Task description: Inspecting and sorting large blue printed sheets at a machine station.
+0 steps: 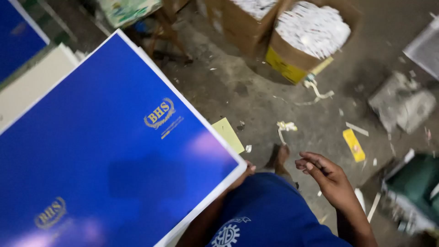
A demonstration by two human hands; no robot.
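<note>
Filling most of the left half of the view, a large glossy blue sheet (100,151) with a thin white edge lies tilted, its near corner reaching down to the person's lap. Its surface is a deep, even blue, shiny enough to carry pale pinkish glare patches, and it bears two small gold emblems with lettering, one near the upper middle and one near the lower left. The left hand (244,176) sits under that near corner, mostly hidden; only the fingers' tips peep past the white edge, so I cannot tell how they are set. The right hand (327,176) hovers free over the floor, well apart from the sheet, its fingers loosely curled and slightly spread, holding nothing. Behind, a brown cardboard box (306,50) heaped with white paper shreds stands on the grey concrete floor (256,91). Smaller still, a pale yellow paper piece (228,134) lies just beside the sheet's edge, and a yellow slip (354,145) lies near the right hand.
</note>
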